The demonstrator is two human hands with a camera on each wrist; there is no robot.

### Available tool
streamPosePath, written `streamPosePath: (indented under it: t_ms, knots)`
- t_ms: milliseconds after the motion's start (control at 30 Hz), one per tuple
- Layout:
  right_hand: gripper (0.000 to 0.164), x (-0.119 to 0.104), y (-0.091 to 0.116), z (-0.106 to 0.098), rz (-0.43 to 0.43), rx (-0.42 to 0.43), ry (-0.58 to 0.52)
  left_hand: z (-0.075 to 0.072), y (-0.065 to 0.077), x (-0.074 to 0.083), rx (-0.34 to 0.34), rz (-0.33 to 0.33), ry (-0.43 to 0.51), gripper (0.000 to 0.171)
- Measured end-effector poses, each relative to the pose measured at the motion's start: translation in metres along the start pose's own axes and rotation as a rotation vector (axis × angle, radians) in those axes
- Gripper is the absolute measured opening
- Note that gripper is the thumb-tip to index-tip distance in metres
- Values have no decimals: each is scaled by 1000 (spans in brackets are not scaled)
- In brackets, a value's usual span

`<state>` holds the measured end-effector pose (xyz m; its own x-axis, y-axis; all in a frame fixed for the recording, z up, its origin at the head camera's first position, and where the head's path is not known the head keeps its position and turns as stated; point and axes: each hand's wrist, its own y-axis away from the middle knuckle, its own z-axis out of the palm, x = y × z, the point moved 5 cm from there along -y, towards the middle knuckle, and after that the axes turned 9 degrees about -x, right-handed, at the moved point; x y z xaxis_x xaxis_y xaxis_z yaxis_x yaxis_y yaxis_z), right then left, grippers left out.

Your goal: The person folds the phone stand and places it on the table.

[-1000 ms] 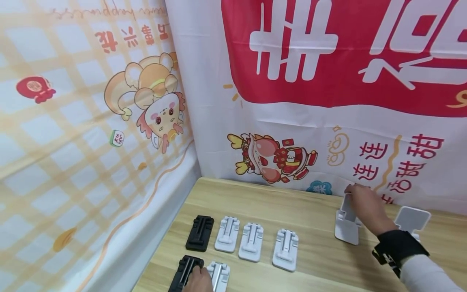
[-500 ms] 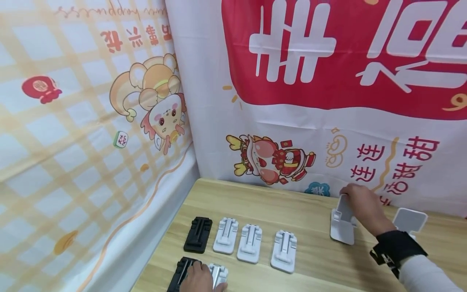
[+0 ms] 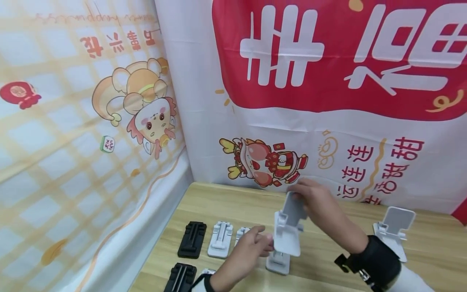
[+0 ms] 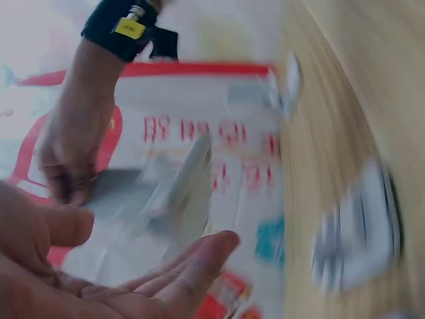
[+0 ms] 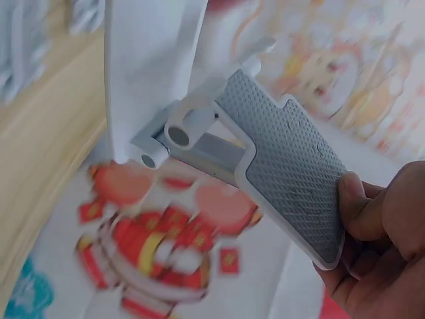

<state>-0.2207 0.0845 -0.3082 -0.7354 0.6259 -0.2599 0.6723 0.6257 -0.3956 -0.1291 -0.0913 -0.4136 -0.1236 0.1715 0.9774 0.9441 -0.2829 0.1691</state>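
My right hand [image 3: 311,198] pinches the grey-padded plate [image 5: 285,159] of an unfolded white phone stand [image 3: 287,240] by its top edge. The stand is lifted above the table, its white base hanging down from the hinge. My left hand [image 3: 251,247] reaches up beside that base, with fingers extended and thumb spread apart from them in the left wrist view. Below the raised stand a folded white phone stand [image 3: 278,267] lies on the table, partly covered in the head view. My left hand also hides part of another folded white stand [image 3: 241,233].
Farther left lie a folded white stand [image 3: 220,240] and two folded black ones, one behind [image 3: 192,239] and one nearer [image 3: 180,278]. An unfolded white stand [image 3: 395,227] stands at the right. Printed cloth [image 3: 204,134] hangs behind the wooden table [image 3: 237,196].
My right hand has picked the unfolded stand up off the table and carried it left. My left hand has left the near folded stands and moved right, toward it.
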Motion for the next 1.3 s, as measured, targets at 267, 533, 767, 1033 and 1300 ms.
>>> streamPosePath:
  t_ms: [267,533,767,1033,1300]
  knots:
    - [25,-41,1,-7,-10,-9,57,4,-18,-6,-30,-102,255,37]
    - [25,-37,-2,-8,20,4,-72,-3,-14,-1,14,-106,248,38]
    - [62,-12,2,6,146,-109,-433,-8,-11,8,20,-107,269,38]
    - [64,-5,13,29,214,-190,-668,-6,-8,19,3,-100,269,38]
    - [35,-6,11,28,174,2,-534,-1,-9,20,-10,-133,265,40]
